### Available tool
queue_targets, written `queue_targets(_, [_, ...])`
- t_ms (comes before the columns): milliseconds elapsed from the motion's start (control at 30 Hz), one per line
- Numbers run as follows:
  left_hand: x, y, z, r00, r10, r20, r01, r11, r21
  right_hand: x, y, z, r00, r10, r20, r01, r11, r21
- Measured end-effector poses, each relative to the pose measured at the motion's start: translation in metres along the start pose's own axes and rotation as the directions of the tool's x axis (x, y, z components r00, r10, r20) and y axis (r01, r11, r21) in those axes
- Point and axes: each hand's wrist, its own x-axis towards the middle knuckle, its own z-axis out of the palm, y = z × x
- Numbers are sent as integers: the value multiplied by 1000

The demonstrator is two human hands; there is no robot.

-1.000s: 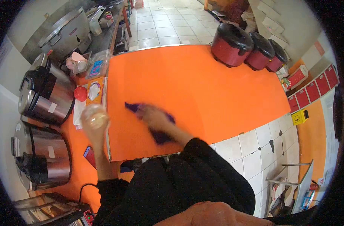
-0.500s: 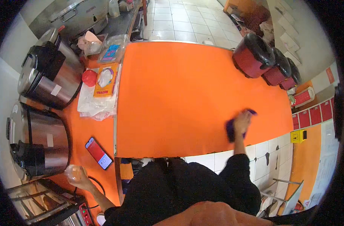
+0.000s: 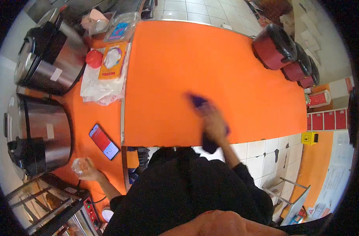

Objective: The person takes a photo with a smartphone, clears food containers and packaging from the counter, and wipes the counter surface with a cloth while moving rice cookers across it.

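Note:
My right hand [image 3: 214, 126] presses on a dark purple cloth [image 3: 209, 144] near the front edge of the orange tabletop [image 3: 167, 70]. Motion blurs both, and the cloth sticks out ahead of and behind the fingers. At the lower left, my left hand [image 3: 92, 173] is closed around a clear, rounded plastic container [image 3: 79, 166]. That hand is over the orange side counter, close to a phone [image 3: 104, 142] lying face up with its screen lit.
Two large steel cookers [image 3: 49, 131] line the left wall, above a glass-fronted appliance [image 3: 41, 202]. A yellow-orange packet [image 3: 112, 61] and a red round object [image 3: 94, 59] lie on white plastic bags. Several red-and-black cookers [image 3: 274, 47] stand at the back right.
My right hand and the purple cloth have swept left across the tabletop. My left hand still holds the clear container. The camera view has shifted, so the table appears higher.

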Motion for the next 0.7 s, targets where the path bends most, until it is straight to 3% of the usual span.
queue_targets(33, [3,-2,0,1000,7,13,-7,1000,-17,-11,41,-6,977,190,-93,-199,975,-98])
queue_targets(67, [5,-5,-2,999,16,32,-15,999,-36,-42,130,31,946,323,26,-293,887,-357])
queue_targets(100, [8,-13,-4,998,22,54,-17,996,-85,-37,163,10,903,392,-177,-424,881,-213])
queue_targets(133, [8,-10,-4,996,89,6,-90,995,52,-28,177,-14,873,487,-28,-414,709,-571])
queue_targets(167, [8,-6,-4,987,156,-41,-145,970,194,-12,174,-15,722,617,-314,-687,695,-214])
queue_targets(200, [-6,23,8,947,304,-109,-209,834,512,8,168,-11,781,557,-282,-624,703,-342])
queue_targets(267, [-26,64,19,830,549,-102,-259,541,800,52,144,5,876,442,-196,-468,676,-569])
queue_targets(333, [-38,85,25,697,715,-46,-364,408,837,108,89,46,929,285,-235,-358,850,-386])
queue_targets(367, [-45,82,29,732,677,-76,-473,586,658,126,7,12,978,132,-162,-190,885,-424])
queue_targets(433, [-64,103,42,859,483,170,-494,694,523,146,-89,25,992,-51,-113,29,981,-190])
queue_targets(467, [-70,111,48,875,377,303,-480,751,453,143,-130,44,978,-185,-98,178,981,-74])
queue_targets(500, [-74,107,57,885,266,382,-429,786,446,134,-166,61,945,-310,-104,315,948,37])
queue_targets(567, [-69,84,67,898,95,430,-357,730,583,96,-223,32,860,-509,42,475,827,301])
queue_targets(600, [-65,74,72,891,8,453,-332,694,639,80,-235,1,747,-620,240,573,783,242])
queue_targets(633, [-58,69,76,893,-163,420,-223,650,726,57,-219,18,741,-670,41,626,712,319])
queue_targets(667, [-52,63,80,885,-147,442,-259,634,728,34,-203,33,704,-692,-161,695,624,358])
queue_targets(700, [-48,55,82,878,-136,458,-288,616,734,30,-173,29,733,-671,-107,663,671,334])
